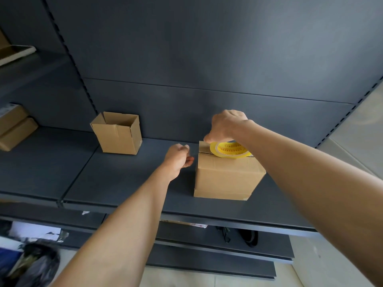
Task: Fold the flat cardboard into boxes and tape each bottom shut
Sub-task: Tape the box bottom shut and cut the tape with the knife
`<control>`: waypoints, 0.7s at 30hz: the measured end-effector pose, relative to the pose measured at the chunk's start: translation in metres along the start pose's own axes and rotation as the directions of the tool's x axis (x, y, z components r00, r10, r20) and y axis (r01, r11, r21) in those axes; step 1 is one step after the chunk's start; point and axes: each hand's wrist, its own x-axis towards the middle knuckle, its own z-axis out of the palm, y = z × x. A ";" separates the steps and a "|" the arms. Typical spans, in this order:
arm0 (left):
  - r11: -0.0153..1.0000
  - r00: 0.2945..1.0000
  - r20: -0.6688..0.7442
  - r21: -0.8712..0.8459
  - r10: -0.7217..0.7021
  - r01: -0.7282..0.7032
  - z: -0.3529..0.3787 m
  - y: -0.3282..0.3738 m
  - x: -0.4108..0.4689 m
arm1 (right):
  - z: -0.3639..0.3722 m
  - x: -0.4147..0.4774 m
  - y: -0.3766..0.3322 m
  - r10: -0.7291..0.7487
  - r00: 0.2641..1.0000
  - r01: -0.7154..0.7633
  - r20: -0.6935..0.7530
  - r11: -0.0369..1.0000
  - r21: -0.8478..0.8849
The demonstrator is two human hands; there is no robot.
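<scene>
Taping the upturned box (228, 175) bottom on the shelf (128, 181): our right hand (227, 125) pinches the tape roll (229, 150) atop that box; left hand (178, 157), loosely curled, hovers just beside it, empty. Next we likely pull tape along the seam

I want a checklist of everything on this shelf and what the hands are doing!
Surface: dark grey metal shelf, mostly bare.
Job's things: closed cardboard box with its flaps up; yellow tape roll rests on top of it. An open box stands upright further left.
Clutter: more boxes at the far left; paper and dark bags lower left.
Hands: right hand grips the tape roll on the box; left hand is loosely curled beside the box, holding nothing.
Cables: dark cord or strap on the lower shelf; cannot tell which.
Surroundings: grey slotted back panel; pale floor at right.
</scene>
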 end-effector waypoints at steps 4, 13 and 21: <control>0.997 1.000 0.014 0.075 -0.002 0.001 0.004 -0.008 0.003 | 0.003 0.004 -0.005 0.006 1.000 -0.007 -0.029 1.000 -0.020; 0.985 0.995 0.055 0.158 -0.081 0.071 0.019 -0.017 0.001 | 0.007 0.009 -0.004 0.060 0.994 -0.057 -0.091 0.998 0.034; 0.893 0.994 -0.096 0.449 0.044 0.004 0.013 -0.022 -0.009 | 0.007 0.012 -0.005 0.069 0.994 -0.066 -0.087 0.997 0.032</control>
